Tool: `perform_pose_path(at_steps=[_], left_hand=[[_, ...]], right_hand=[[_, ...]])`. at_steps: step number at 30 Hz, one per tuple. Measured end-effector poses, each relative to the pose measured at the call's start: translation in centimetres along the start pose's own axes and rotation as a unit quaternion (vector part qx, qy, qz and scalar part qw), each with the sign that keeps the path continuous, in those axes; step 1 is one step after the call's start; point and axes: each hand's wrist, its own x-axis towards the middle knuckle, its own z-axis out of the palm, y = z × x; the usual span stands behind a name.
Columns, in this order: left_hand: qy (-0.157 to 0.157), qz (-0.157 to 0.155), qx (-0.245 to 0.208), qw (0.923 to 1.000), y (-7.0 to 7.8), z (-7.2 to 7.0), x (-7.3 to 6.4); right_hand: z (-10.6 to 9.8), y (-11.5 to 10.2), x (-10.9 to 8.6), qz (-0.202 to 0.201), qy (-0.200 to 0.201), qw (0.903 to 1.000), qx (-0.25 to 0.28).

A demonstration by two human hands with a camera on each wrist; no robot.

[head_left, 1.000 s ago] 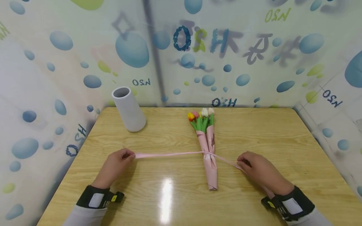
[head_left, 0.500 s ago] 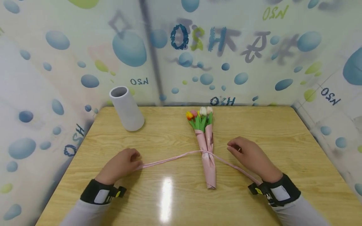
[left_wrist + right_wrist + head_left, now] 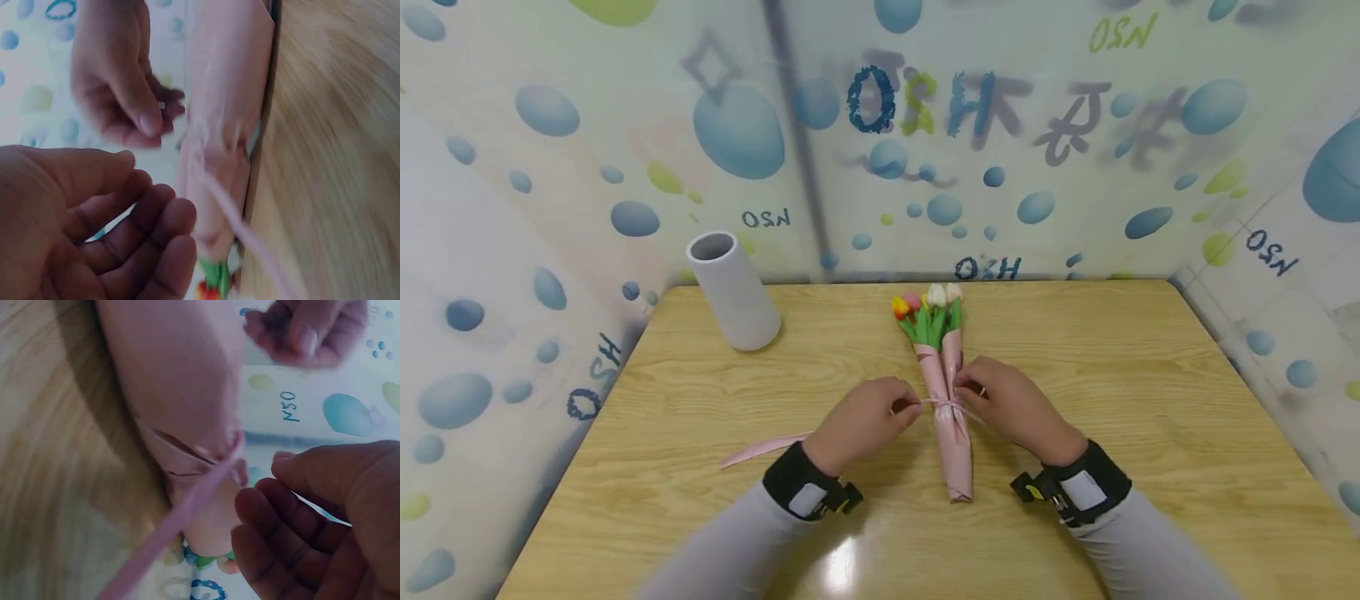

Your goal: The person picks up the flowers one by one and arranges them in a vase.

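A bouquet of tulips (image 3: 934, 321) in pink wrapping paper (image 3: 957, 471) lies on the table, flowers pointing away from me. A thin pink ribbon (image 3: 760, 450) crosses its middle, where the paper is cinched. Just left of that crossing is my left hand (image 3: 861, 423), fingers loosely bent with nothing seen between them. My right hand (image 3: 1022, 410) is close on the other side, its thumb and fingers apart in the right wrist view. Both wrist views show the ribbon (image 3: 232, 215) running clear of the fingers. My left forearm and hand hide part of the ribbon's left tail.
A white vase (image 3: 735, 292) stands at the table's back left. The wooden table (image 3: 1112, 350) ends at a patterned backdrop (image 3: 1037, 158) behind and at both sides. Light glares off the front of the tabletop.
My left hand has let go of the ribbon's left tail, which now lies on the table. The right hand also released its side. Both hands have moved inward to the bouquet's middle.
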Motion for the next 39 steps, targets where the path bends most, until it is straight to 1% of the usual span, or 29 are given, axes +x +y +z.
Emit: perform_pose_path(at_steps=[2, 5, 9, 13, 17, 21, 23, 26, 27, 29, 36, 39], left_hand=[[-0.001, 0.006, 0.011, 0.9999, 0.6, 0.9, 0.9], [0.01, 0.005, 0.03, 0.9995, 1.1, 2.0, 1.8], [0.024, 0.0, 0.054, 0.9983, 1.3, 3.0, 2.4], [0.036, 0.004, 0.079, 0.9962, 1.4, 3.5, 2.6], [0.037, 0.008, 0.103, 0.994, 1.6, 3.7, 2.8], [0.041, 0.018, 0.131, 0.9904, 1.5, 3.8, 2.8], [0.046, 0.031, 0.156, 0.9862, 1.5, 3.9, 2.8], [0.056, 0.051, 0.196, 0.9777, 1.4, 4.1, 2.8], [0.059, 0.056, 0.205, 0.9753, 1.4, 4.2, 2.8], [0.064, 0.062, 0.213, 0.973, 1.4, 4.3, 2.8], [0.072, 0.056, 0.211, 0.9732, 0.9, 4.3, 2.8], [0.071, 0.049, 0.202, 0.9756, 0.6, 4.2, 2.8]], right_hand=[[0.4, 0.2, 0.1, -0.004, -0.008, 0.9999, -0.006], [0.7, 0.5, 0.1, -0.008, -0.017, 0.9997, -0.018], [0.7, 0.5, 0.1, -0.013, -0.023, 0.9992, -0.031], [0.7, 0.2, 0.1, -0.005, -0.028, 0.9987, -0.043], [0.9, 0.2, 0.2, -0.009, -0.031, 0.9981, -0.052], [1.2, 0.3, 0.1, -0.029, -0.027, 0.9974, -0.061], [1.4, 0.3, 0.0, -0.036, -0.024, 0.997, -0.065], [1.7, 0.2, 0.0, -0.043, -0.017, 0.9965, -0.069], [1.7, 0.2, 0.0, -0.043, -0.016, 0.9965, -0.07], [1.7, 0.1, -0.1, -0.042, -0.015, 0.9965, -0.071], [1.5, -0.1, 0.0, -0.021, -0.024, 0.9971, -0.069], [1.4, 0.1, 0.0, -0.013, -0.023, 0.9971, -0.071]])
